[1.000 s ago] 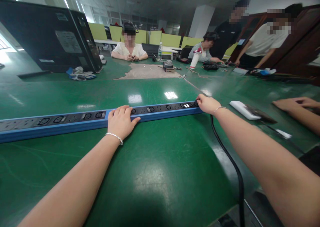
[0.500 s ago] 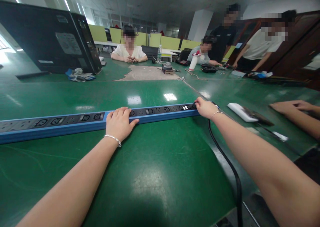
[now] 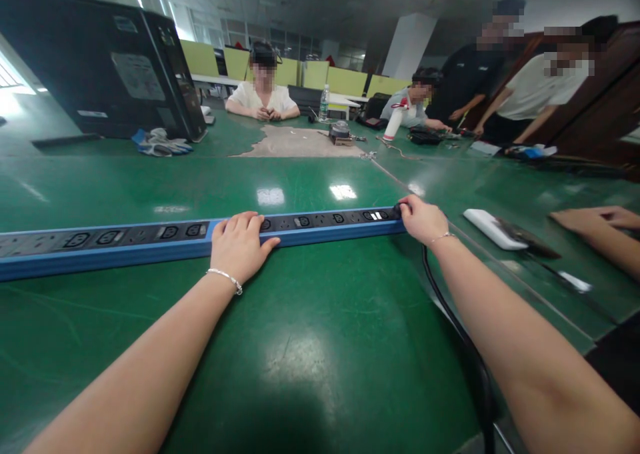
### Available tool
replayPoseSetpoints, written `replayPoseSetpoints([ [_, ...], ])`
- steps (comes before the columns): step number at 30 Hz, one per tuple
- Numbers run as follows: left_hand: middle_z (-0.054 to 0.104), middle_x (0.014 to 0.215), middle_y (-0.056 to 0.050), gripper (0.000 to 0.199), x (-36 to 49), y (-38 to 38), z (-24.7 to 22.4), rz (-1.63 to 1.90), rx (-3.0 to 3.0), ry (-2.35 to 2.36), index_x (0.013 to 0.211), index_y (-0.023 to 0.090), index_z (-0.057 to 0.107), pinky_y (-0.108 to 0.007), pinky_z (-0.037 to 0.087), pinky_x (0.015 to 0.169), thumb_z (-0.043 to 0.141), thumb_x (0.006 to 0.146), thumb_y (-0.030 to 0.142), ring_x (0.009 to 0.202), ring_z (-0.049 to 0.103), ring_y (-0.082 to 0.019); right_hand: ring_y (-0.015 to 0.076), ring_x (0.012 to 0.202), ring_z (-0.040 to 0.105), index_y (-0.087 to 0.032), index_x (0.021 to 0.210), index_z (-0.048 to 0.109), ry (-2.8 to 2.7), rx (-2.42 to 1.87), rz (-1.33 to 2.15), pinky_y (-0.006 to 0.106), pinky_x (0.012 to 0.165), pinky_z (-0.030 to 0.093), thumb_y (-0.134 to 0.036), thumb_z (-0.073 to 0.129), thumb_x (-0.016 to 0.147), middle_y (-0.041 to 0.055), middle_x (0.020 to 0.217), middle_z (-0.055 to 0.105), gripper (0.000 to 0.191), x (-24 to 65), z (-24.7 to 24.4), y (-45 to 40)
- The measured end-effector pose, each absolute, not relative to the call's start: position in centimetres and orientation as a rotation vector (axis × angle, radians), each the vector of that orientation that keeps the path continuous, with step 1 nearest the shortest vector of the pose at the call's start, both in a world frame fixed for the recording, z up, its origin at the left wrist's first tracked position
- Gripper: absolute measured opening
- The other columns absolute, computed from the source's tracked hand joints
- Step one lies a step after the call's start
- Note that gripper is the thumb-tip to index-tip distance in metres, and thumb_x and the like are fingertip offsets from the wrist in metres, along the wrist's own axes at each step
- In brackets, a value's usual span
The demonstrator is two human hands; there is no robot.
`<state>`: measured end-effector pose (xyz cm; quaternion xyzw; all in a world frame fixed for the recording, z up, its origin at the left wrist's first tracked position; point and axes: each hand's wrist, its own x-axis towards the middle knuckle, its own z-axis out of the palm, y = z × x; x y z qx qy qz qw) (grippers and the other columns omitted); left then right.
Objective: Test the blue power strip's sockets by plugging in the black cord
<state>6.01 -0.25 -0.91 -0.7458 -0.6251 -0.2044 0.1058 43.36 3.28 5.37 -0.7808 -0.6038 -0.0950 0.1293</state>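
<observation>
A long blue power strip (image 3: 240, 233) with a black face and rows of sockets lies across the green table. My left hand (image 3: 239, 244) lies over the top of its middle, fingers curled over the far side and thumb along the near edge, holding it. At the strip's right end, my right hand (image 3: 423, 219) is closed in a pinch on a black plug (image 3: 397, 211), which sits against the sockets. From below that hand a thick black cable (image 3: 453, 317) runs down past the table's front edge. My right fingers partly hide the plug and the strip's end.
A large black case (image 3: 105, 74) stands at the back left, with work gloves (image 3: 161, 143) before it. A white device (image 3: 495, 229) lies to the right, near another person's hands (image 3: 590, 224). Several people are around the table; a bottle (image 3: 325, 103) stands at the back.
The view has shifted slightly, moving the right-hand side a little further right. Both hands keep their places on the power strip and plug.
</observation>
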Motion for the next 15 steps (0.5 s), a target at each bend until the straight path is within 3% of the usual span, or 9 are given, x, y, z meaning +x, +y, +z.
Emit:
replayPoseSetpoints([
  [4,0.054,0.131,-0.012,0.051,6.0,-0.3,-0.9,-0.595,-2.187,-1.831,0.121,0.019,0.052,-0.045,0.030,0.100,0.045,0.083,0.052,0.121,0.045,-0.028,0.0230,0.089,0.060,-0.019,0.115,0.058,-1.571,-2.004,-0.489,0.032,0.074,0.041,-0.032,0.034,0.089,0.0127,0.100,0.066,0.037,43.5,11.6,2.7],
  [7,0.054,0.130,-0.012,0.050,6.0,-0.3,-0.8,-0.600,-2.184,-1.837,0.121,0.019,0.052,-0.045,0.030,0.100,0.044,0.083,0.052,0.121,0.045,-0.028,0.0203,0.084,0.059,-0.017,0.107,0.062,-1.757,-1.961,-0.276,0.030,0.072,0.041,-0.031,0.041,0.087,0.0102,0.094,0.067,0.032,42.5,14.3,2.9],
  [15,0.054,0.130,-0.013,0.051,5.8,-0.1,-1.0,-0.639,-2.210,-1.802,0.120,0.019,0.052,-0.045,0.031,0.099,0.044,0.083,0.053,0.121,0.045,-0.029,0.0196,0.091,0.060,-0.022,0.104,0.060,-2.024,-1.961,0.060,0.027,0.077,0.044,-0.029,0.038,0.088,0.0055,0.100,0.068,0.028,36.4,6.3,3.6],
])
